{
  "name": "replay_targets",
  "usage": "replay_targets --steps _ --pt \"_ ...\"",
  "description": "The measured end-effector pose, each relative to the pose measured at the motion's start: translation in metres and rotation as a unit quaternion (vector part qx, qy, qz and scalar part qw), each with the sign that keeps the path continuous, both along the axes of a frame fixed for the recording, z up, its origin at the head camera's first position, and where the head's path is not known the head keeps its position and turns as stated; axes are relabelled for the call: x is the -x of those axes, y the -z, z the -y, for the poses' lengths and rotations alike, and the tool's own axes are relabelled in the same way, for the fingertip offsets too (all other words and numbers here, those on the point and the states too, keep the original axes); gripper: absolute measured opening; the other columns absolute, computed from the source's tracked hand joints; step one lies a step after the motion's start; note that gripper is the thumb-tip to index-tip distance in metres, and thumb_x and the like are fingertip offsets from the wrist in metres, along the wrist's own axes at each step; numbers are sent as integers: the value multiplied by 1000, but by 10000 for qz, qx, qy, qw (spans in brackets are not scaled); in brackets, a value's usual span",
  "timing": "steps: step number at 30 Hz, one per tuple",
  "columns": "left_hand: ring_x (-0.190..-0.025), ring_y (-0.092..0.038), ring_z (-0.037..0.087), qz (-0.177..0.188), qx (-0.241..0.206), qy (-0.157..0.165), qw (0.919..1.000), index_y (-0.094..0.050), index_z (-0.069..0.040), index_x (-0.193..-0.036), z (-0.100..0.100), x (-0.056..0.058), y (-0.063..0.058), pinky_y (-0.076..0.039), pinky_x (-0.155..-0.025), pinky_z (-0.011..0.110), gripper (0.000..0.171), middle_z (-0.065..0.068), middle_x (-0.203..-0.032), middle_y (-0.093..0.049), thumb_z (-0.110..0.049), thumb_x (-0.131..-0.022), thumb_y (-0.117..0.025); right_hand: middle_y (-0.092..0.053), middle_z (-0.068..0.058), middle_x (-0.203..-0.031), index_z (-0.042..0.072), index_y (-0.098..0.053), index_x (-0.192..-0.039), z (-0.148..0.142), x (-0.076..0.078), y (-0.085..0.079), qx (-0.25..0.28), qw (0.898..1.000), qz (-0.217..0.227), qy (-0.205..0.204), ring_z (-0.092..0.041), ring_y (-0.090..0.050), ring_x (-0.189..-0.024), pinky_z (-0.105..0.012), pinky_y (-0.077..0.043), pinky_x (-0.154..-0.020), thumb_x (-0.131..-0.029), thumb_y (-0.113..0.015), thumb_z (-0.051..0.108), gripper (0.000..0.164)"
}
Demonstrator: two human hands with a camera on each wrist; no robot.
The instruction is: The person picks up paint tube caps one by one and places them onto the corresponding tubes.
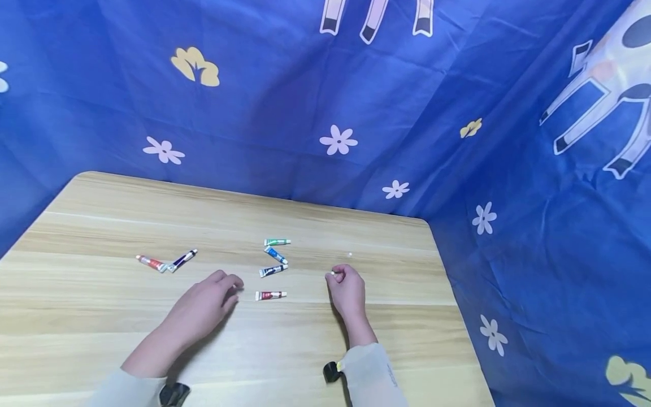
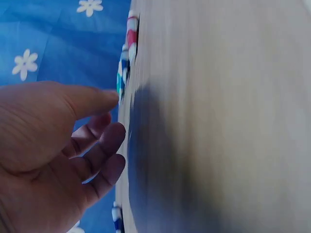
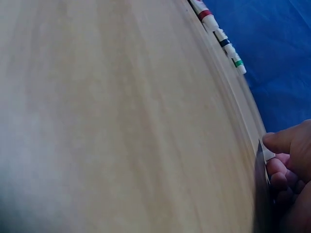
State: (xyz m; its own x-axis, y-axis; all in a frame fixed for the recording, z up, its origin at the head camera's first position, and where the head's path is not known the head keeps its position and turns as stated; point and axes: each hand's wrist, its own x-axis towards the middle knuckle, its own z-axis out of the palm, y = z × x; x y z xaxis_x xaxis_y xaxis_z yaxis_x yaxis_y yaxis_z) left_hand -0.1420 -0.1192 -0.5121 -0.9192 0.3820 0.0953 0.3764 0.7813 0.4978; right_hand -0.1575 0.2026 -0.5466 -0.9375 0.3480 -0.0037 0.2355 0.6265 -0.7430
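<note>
My right hand (image 1: 348, 290) pinches a small white piece (image 3: 268, 154), perhaps a cap, low over the table's right part. Another tiny white piece (image 1: 350, 254) lies just beyond that hand. My left hand (image 1: 205, 305) hovers with loosely bent fingers and nothing between them, left of a dark red paint tube (image 1: 270, 295). Farther back lie a dark blue paint tube (image 1: 273, 271), a blue paint tube (image 1: 276, 255) and a green paint tube (image 1: 277, 242). To the left, an orange-red paint tube (image 1: 151, 263) and a purple paint tube (image 1: 183, 260) touch at their ends.
The wood-grain table (image 1: 127, 203) has rounded far corners. A blue cloth (image 1: 285, 113) printed with flowers and animals hangs behind it and along the right side. Black wrist devices (image 1: 332, 372) sit by both grey sleeves.
</note>
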Motion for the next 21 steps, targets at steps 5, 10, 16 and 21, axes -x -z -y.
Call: replay_targets --steps 5,10,16,21 --pt "-87 -69 23 2 -126 -304 9995 -73 -6 -121 24 5 0 -61 -85 58 26 9 -105 -71 -12 -97 -76 -61 5 -76 11 -76 -98 3 0 -2 -205 9997 -71 70 -9 -55 -68 -26 -47 -67 -97 -81 18 9" --pt "-88 -69 33 -84 -82 -594 9982 -69 -3 -122 47 15 -3 -58 -82 63 27 19 -107 -70 -11 -97 -75 -63 5 -76 12 -76 -94 9 -4 -7 163 9998 -64 73 -8 -56 -67 -24 -47 -64 -96 -81 19 9" --pt "-96 -69 47 -123 122 -1054 9943 -66 2 -124 72 29 -8 -55 -77 66 31 30 -110 -70 -17 -101 -69 -65 5 -79 8 -78 -98 20 -11 -19 1688 9855 161 103 -9 -58 -73 -19 -48 -65 -94 -81 15 9" --pt "-79 -64 36 79 167 -1509 9884 -65 3 -125 88 36 -7 -48 -59 48 35 28 -104 -67 -23 -102 -67 -63 4 -85 2 -77 -103 28 -19 -32 2526 9672 260 -90 -10 -58 -79 -16 -46 -65 -95 -82 13 14"
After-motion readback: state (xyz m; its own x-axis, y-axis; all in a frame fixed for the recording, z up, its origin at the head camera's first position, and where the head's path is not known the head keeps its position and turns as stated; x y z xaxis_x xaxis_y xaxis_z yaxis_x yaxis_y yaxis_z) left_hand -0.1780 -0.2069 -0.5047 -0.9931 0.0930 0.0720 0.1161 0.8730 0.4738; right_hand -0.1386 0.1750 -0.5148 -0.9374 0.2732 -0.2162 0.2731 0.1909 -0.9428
